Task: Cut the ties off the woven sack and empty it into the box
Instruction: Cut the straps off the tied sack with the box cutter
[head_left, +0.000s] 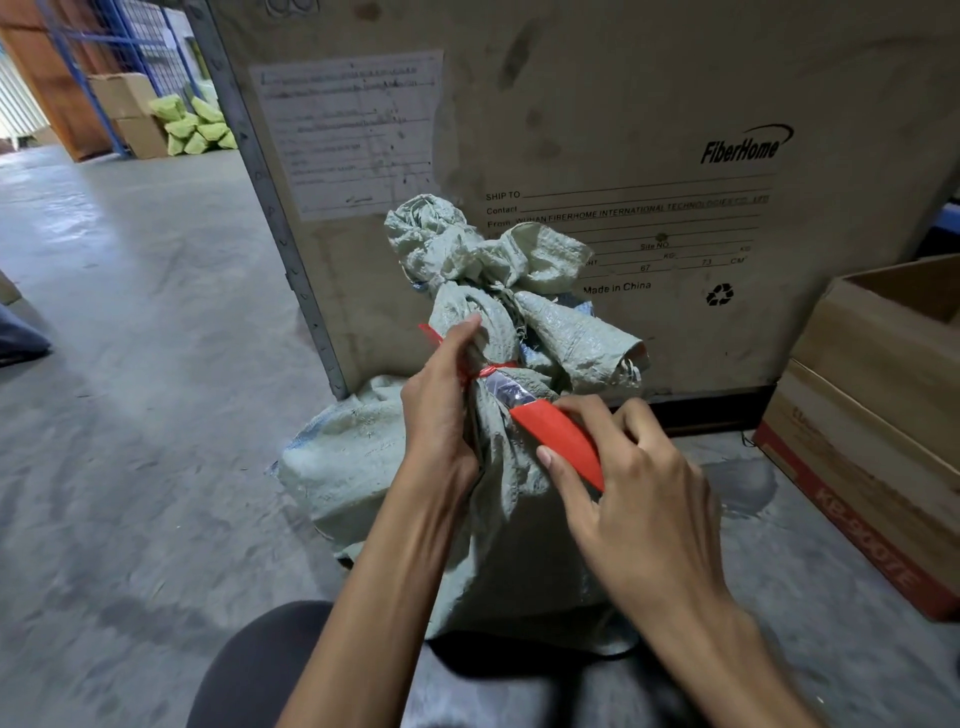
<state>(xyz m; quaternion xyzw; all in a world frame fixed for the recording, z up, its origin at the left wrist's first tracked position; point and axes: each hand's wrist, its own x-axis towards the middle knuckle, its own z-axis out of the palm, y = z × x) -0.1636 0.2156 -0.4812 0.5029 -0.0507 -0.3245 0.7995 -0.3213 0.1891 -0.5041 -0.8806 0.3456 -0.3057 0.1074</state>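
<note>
While the woven sack (395, 467) stands on the concrete floor (130, 364) at frame centre, I see, at 10 o'clock, green bags (195, 127) stacked far off. My left hand (441, 410), just left of centre, grips the sack's gathered neck, fingers curled tight around the cloth beside the red tie (485, 371). The blade of the red-handled knife (558, 436) lies against that tie. My right hand (634, 483), toward 4 o'clock, holds the knife handle, thumb and fingers closed on it. Behind stands a large printed crate (623, 130); at 3 o'clock sits an open cardboard box (883, 364).
</note>
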